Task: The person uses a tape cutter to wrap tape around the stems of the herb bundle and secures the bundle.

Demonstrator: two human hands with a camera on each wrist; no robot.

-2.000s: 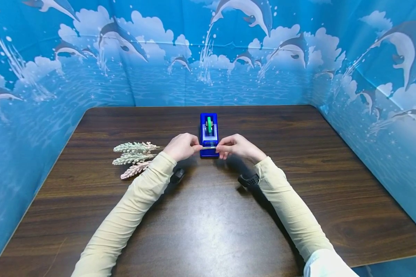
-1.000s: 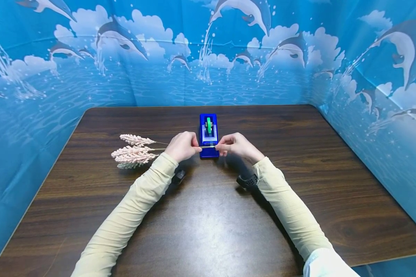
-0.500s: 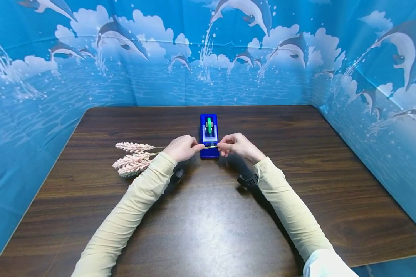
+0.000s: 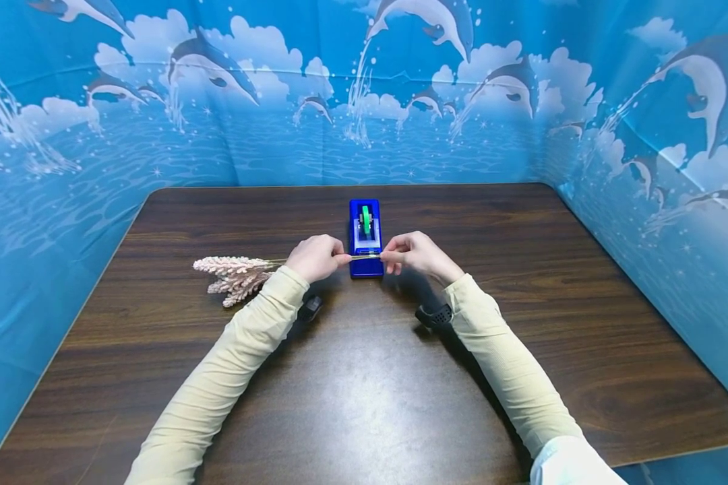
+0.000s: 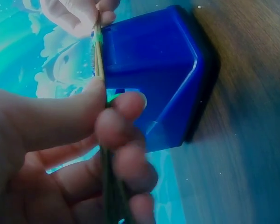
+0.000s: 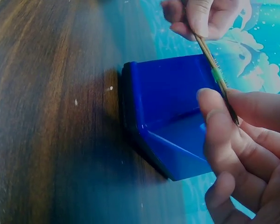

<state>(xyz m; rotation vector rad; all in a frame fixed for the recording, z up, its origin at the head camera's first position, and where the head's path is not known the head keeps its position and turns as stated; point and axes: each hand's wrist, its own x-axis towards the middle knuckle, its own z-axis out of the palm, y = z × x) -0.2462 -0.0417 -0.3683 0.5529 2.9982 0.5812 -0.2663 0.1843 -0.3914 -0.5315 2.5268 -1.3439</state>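
A bunch of flower stems with fluffy pale pink heads (image 4: pixel 233 266) lies sideways across the front of a blue tape dispenser (image 4: pixel 367 271), which holds a green roll (image 4: pixel 366 219). My left hand (image 4: pixel 317 259) pinches the thin stems (image 6: pixel 206 50) between thumb and fingers, with the flower heads out to its left. Near the cut ends, the thumb and forefinger of my right hand (image 4: pixel 421 258) pinch the same stems. A band of green tape (image 6: pixel 217 74) sits on the stems between the two hands, close to the dispenser's toothed edge. My left hand and sleeve partly hide the bunch.
The dark wood table (image 4: pixel 461 377) extends around the dispenser on all sides. A blue dolphin-print curtain (image 4: pixel 267 148) hangs behind and beside it. Black wrist devices, such as the right one (image 4: pixel 433 315), sit under both wrists.
The bunch has turned about its length: pale green and pink heads showed earlier, now mostly pink ones, closer together. Both hands stay almost in place at the dispenser's front.
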